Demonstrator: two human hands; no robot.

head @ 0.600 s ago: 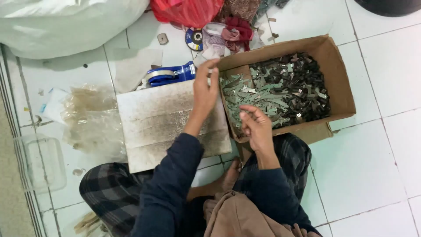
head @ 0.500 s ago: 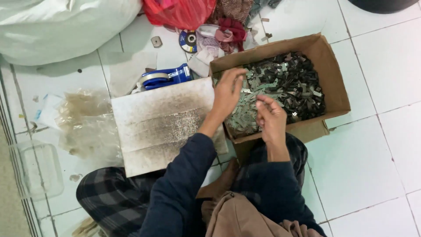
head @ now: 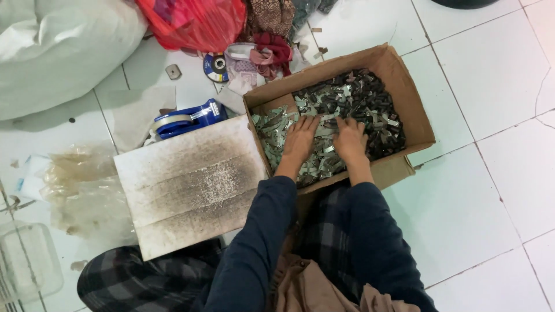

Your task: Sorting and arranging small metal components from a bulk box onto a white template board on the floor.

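Observation:
An open cardboard box (head: 410, 98) sits on the white tiled floor in front of me, filled with several small grey metal pieces (head: 352, 95). Both my hands are inside it, palms down on the pile. My left hand (head: 300, 140) rests on the lighter pieces at the box's left side, fingers spread. My right hand (head: 350, 138) lies beside it on the middle of the pile, fingers apart. Whether either hand has pieces under its fingers is hidden.
A dirty white board (head: 191, 185) lies left of the box over my knee. A blue tape dispenser (head: 188, 118) sits behind it. Crumpled clear plastic (head: 81, 185), a clear tub (head: 26, 263), a big white sack (head: 58, 46), a red bag (head: 196, 23) and a disc (head: 215, 67) surround them.
Both hands were raised above the box edge, fingers pinched together. They have since dropped flat onto the pile of metal pieces. The view has shifted slightly.

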